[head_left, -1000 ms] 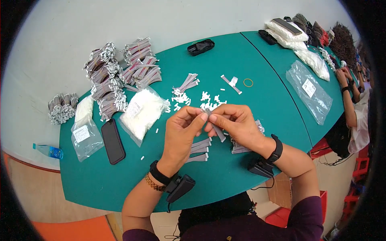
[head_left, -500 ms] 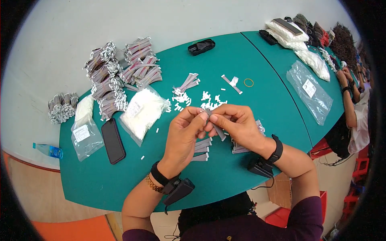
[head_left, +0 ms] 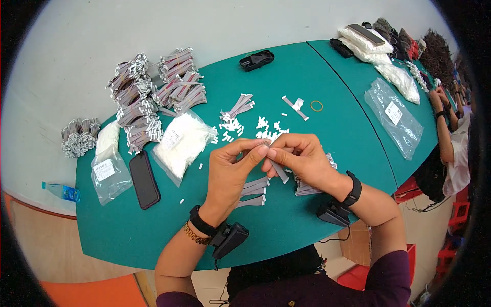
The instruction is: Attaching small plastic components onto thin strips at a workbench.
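Hands unmoved | left hand [head_left: 231, 171] and right hand [head_left: 299, 158] fingers pinch one grey strip [head_left: 279, 171]

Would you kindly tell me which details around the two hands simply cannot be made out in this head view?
- Head view: whatever the left hand and right hand pinch between them is too small and covered by fingertips.
- The grey flat ribbon cable strip: its upper end is hidden in the right hand.
- The small white plastic connector pieces on the green table are too small to make out.
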